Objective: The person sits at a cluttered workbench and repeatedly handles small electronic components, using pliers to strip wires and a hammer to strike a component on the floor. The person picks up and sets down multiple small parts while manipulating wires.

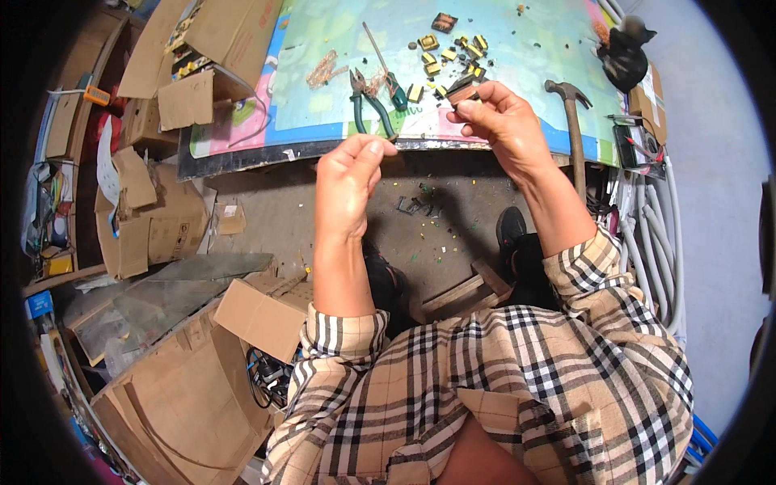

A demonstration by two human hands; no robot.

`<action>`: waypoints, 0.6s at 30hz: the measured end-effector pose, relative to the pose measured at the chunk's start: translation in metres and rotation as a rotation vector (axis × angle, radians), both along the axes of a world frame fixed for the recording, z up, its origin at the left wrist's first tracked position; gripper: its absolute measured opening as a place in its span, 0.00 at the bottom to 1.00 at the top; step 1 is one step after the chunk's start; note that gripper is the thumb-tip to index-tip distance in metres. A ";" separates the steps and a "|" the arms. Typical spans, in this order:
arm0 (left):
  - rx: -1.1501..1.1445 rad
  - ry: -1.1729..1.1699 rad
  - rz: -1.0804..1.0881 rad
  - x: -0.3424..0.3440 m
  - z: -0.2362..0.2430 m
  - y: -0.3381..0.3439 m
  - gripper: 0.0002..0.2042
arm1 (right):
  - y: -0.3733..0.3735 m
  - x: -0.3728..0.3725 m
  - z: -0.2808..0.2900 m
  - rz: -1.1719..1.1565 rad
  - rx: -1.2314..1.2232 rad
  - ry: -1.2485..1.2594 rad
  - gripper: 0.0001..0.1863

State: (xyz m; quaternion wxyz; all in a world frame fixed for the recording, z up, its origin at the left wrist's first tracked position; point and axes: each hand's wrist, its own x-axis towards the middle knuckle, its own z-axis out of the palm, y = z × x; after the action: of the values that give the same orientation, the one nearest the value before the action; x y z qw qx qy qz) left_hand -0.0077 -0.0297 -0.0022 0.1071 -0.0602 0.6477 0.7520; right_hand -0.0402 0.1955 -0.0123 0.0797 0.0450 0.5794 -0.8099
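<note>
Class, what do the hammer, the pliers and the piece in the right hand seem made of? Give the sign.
Hammer: dull head, likely metal by its curved claw; matt brown handle, perhaps wood.
Pliers: dark head, likely steel; green grips, plastic or rubber by their even colour.
Piece: copper-coloured side, perhaps wound copper wire; finish too small to judge.

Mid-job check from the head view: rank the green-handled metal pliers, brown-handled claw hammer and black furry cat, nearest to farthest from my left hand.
1. Green-handled metal pliers: just ahead of the left hand.
2. Brown-handled claw hammer: to the right, past the right hand.
3. Black furry cat: far right, beyond the hammer.
</note>
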 end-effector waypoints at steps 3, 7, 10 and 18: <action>-0.021 0.100 -0.163 0.008 0.018 0.001 0.10 | 0.003 -0.005 -0.015 -0.032 0.266 0.117 0.10; 0.120 0.180 -0.169 0.012 0.020 -0.010 0.10 | -0.005 0.004 -0.018 -0.057 1.091 0.637 0.13; 0.508 0.105 0.003 -0.001 0.005 -0.035 0.09 | -0.008 0.010 -0.004 0.457 0.877 0.665 0.12; 0.626 -0.036 0.121 -0.009 -0.008 -0.060 0.08 | 0.004 -0.005 -0.005 0.028 -0.073 -0.045 0.07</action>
State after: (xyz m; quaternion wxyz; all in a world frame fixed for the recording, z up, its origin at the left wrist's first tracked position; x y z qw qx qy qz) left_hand -0.0166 -0.0894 -0.0105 0.0867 -0.0761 0.3781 0.9185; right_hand -0.0454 0.1990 -0.0175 0.1056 0.0520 0.5482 -0.8280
